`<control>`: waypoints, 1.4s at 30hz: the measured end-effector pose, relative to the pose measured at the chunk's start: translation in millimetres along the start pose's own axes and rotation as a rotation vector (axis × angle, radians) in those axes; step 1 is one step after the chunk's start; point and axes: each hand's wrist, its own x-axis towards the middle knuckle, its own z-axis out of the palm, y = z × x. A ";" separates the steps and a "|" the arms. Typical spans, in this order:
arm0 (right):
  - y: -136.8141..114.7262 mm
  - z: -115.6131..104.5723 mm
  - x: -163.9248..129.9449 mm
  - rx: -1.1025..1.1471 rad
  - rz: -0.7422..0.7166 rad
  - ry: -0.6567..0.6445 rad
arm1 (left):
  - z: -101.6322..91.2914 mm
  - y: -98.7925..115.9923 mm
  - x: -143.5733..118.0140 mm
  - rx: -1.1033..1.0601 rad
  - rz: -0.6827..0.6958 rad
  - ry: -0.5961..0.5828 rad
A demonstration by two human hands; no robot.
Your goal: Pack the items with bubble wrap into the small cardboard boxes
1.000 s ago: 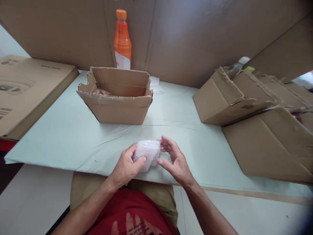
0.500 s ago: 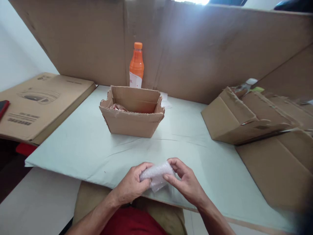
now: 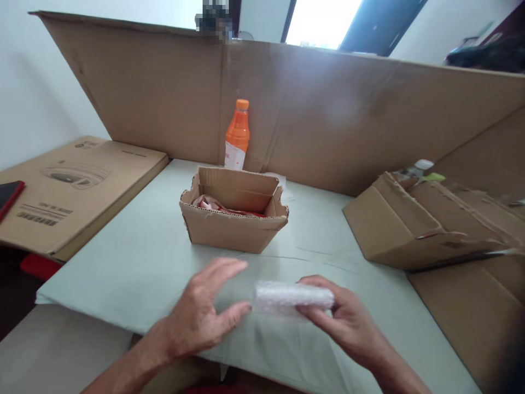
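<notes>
Between the fingers and thumb of my right hand [image 3: 342, 317] is a rolled piece of bubble wrap [image 3: 283, 295], held level above the table's near part. Whether anything lies inside the roll, I cannot tell. My left hand [image 3: 205, 303] is just left of the roll, slightly blurred, its thumb and fingers spread and touching nothing. Beyond both hands stands an open cardboard box [image 3: 229, 232] with a reddish, plastic-looking item [image 3: 213, 203] partly visible inside.
An orange drink bottle [image 3: 238, 134] stands behind the box, by a tall cardboard panel [image 3: 164, 98]. Several cardboard boxes [image 3: 385, 224] crowd the right side. At the left lies a flat printed carton [image 3: 82, 191] with a red-edged phone-like object [image 3: 10, 197] on it. Pale cloth [image 3: 135, 246] covers the table.
My left hand has let go of the bubble wrap and moved left, opening. My right hand has carried the wrap to the right. The camera view has tilted up somewhat.
</notes>
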 end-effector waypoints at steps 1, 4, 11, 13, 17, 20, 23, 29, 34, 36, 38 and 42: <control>-3.3 -9.6 4.4 -0.005 -0.009 0.080 | -13.0 -2.3 10.6 0.112 0.084 0.118; -15.8 -36.1 20.3 -0.023 -0.057 0.321 | -43.7 -14.3 44.5 0.443 0.232 0.347; -58.9 -54.1 89.9 -0.252 -0.242 0.585 | -42.4 -50.0 60.4 0.588 0.342 0.322; -67.8 -47.8 117.4 -0.345 -0.309 0.495 | -37.3 -53.6 52.6 0.573 0.352 0.333; -75.5 -23.7 173.5 -0.594 -0.302 0.178 | -35.9 -54.3 46.9 0.514 0.350 0.338; -80.2 -1.7 208.4 -0.834 -0.230 -0.024 | -37.4 -54.4 49.5 0.486 0.337 0.326; -86.6 14.4 229.7 -1.021 -0.171 -0.183 | -37.9 -55.8 50.6 0.472 0.329 0.308; -92.2 18.7 232.7 -1.330 -0.106 -0.422 | -36.9 -59.4 47.6 0.442 0.332 0.305; -89.8 24.5 233.2 -1.432 -0.113 -0.409 | -36.3 -60.9 46.3 0.439 0.328 0.304; -86.9 32.8 238.9 -1.433 -0.127 -0.441 | -36.7 -61.2 46.5 0.441 0.338 0.306; -84.4 40.6 244.2 -1.428 -0.140 -0.487 | -37.3 -61.3 46.8 0.447 0.343 0.312; -84.0 42.6 241.6 -1.429 -0.149 -0.513 | -38.2 -61.6 46.1 0.451 0.332 0.306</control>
